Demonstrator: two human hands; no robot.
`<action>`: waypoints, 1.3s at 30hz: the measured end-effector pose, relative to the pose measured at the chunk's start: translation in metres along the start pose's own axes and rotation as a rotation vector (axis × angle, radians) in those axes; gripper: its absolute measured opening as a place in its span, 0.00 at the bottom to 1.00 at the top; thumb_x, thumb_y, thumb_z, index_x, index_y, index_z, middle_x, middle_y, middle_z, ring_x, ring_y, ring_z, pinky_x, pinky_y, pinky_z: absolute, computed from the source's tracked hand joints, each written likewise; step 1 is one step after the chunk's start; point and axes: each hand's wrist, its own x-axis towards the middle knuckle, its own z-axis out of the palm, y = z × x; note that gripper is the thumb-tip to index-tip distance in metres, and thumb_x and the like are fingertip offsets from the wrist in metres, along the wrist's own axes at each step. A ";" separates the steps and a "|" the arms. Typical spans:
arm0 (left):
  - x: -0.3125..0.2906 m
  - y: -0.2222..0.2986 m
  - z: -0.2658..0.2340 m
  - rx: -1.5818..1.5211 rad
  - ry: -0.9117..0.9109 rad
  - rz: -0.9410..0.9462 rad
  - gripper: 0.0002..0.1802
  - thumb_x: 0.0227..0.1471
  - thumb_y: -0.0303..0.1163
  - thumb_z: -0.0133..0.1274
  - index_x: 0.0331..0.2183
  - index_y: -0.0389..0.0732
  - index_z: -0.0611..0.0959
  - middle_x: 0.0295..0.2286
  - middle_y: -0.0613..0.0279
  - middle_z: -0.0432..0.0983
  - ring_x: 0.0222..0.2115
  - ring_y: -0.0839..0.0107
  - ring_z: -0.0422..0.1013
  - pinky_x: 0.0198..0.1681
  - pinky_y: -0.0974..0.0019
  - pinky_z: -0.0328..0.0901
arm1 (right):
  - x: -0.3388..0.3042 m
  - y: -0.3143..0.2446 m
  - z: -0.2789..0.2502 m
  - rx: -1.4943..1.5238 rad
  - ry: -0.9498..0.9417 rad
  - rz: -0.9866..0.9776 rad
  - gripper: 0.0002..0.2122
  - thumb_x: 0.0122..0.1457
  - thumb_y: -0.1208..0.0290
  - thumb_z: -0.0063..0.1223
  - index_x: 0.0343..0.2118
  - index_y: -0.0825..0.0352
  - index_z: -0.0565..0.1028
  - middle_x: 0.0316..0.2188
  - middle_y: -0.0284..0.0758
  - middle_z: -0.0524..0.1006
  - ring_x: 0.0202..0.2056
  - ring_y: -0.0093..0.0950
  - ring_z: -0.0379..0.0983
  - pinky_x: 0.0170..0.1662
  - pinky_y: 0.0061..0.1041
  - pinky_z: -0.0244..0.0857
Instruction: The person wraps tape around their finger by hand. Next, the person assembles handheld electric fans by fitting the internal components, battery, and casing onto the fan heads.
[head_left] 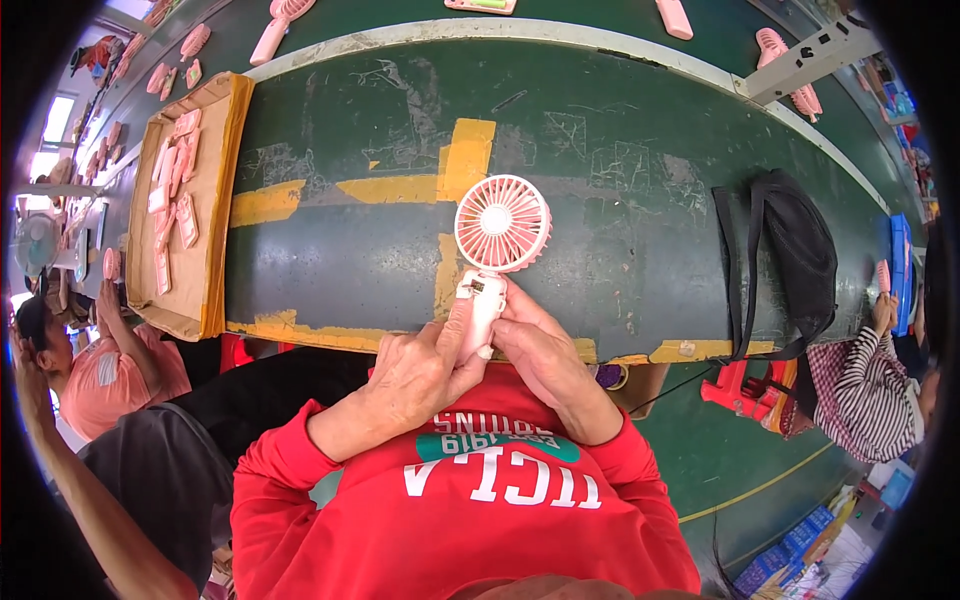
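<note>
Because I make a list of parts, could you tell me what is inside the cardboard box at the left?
Pink plastic pieces lie loosely inside the cardboard box, some overlapping. Anything directly beneath them is covered and cannot be seen.

Scuffed green bench (630, 260), yellow tape (467, 158) stuck on; cardboard tray (226, 200) left, black bag (798, 260) right.

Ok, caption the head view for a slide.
Left hand and right hand hold a pink fan at a green workbench.
</note>
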 end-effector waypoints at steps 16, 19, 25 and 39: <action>-0.001 0.008 0.006 0.018 0.045 -0.054 0.33 0.38 0.33 0.59 0.46 0.26 0.69 0.18 0.47 0.73 0.14 0.54 0.71 0.16 0.57 0.64 | 0.006 0.016 0.005 -0.282 0.207 -0.134 0.19 0.62 0.70 0.41 0.55 0.69 0.60 0.46 0.34 0.69 0.48 0.22 0.65 0.50 0.23 0.60; -0.001 0.010 0.007 -0.006 0.054 -0.076 0.32 0.39 0.34 0.59 0.46 0.27 0.70 0.20 0.46 0.74 0.17 0.54 0.72 0.18 0.59 0.66 | 0.008 0.017 -0.002 -0.195 0.223 -0.131 0.17 0.61 0.71 0.42 0.52 0.69 0.62 0.45 0.36 0.71 0.47 0.23 0.67 0.51 0.25 0.61; 0.005 -0.006 0.008 -0.729 -0.106 -0.467 0.20 0.50 0.37 0.52 0.37 0.29 0.71 0.26 0.43 0.74 0.27 0.48 0.73 0.29 0.54 0.66 | 0.001 0.013 -0.001 0.069 0.159 -0.164 0.19 0.60 0.72 0.44 0.53 0.70 0.61 0.51 0.43 0.66 0.51 0.34 0.65 0.55 0.34 0.58; 0.001 0.003 0.019 -0.423 0.010 -0.094 0.25 0.48 0.42 0.51 0.35 0.26 0.70 0.15 0.46 0.72 0.16 0.51 0.71 0.20 0.54 0.64 | -0.013 0.012 0.007 -0.003 0.168 -0.212 0.17 0.55 0.72 0.51 0.47 0.71 0.64 0.43 0.41 0.70 0.47 0.32 0.66 0.56 0.35 0.56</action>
